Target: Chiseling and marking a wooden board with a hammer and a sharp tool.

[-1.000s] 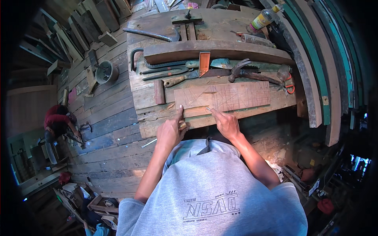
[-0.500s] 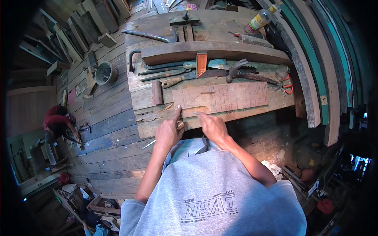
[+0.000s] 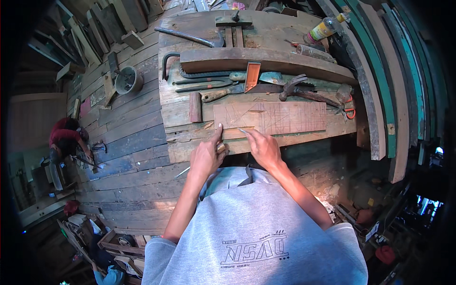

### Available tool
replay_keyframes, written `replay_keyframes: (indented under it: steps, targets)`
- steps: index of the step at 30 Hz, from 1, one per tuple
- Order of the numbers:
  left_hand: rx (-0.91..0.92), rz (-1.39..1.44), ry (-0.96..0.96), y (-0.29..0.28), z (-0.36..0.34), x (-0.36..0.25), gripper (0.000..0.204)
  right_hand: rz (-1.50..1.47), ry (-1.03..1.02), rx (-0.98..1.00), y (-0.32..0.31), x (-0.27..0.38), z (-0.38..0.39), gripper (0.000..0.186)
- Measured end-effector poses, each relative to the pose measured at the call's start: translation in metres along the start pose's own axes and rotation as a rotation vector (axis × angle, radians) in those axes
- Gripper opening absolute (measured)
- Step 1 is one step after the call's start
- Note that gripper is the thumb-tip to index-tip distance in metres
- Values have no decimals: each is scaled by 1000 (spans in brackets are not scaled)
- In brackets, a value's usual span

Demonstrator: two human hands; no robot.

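Right hand [image 3: 265, 151], pinching a slim tool [image 3: 243, 131], has shifted left along the board [image 3: 292, 118]; left hand [image 3: 204, 155] grips a wooden handle [image 3: 221, 148].

Left hand [image 3: 205, 154] extends its index finger while right hand [image 3: 265, 150] pinches.
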State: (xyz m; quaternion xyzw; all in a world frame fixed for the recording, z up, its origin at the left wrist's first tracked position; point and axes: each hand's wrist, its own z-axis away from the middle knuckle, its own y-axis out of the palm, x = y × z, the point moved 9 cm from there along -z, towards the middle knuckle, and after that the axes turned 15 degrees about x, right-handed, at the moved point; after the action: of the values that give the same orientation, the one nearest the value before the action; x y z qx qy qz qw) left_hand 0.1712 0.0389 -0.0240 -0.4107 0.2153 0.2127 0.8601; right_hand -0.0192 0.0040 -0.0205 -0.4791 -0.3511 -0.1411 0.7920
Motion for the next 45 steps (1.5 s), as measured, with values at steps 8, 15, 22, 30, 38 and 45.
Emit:
replay_keyframes:
  steps: [8,15,22,30,38,45]
  targets:
    - [-10,22,-4,-1,2,0,80,32,-43,-38,6,-4,-6,20]
    - [-11,27,3,-4,3,-2,79,77,-55,-13,3,11,-15,19]
    - [11,107,-27,-1,2,3,85,63,67,3,-2,-10,-4,22]
    - [28,112,-37,-2,3,4,86,70,19,-25,-9,-13,-7,21]
    - [2,103,-1,-3,4,1,80,82,62,-17,-10,-8,-8,22]
    - [-13,124,18,-2,4,-1,82,97,151,-33,-17,-17,0,23]
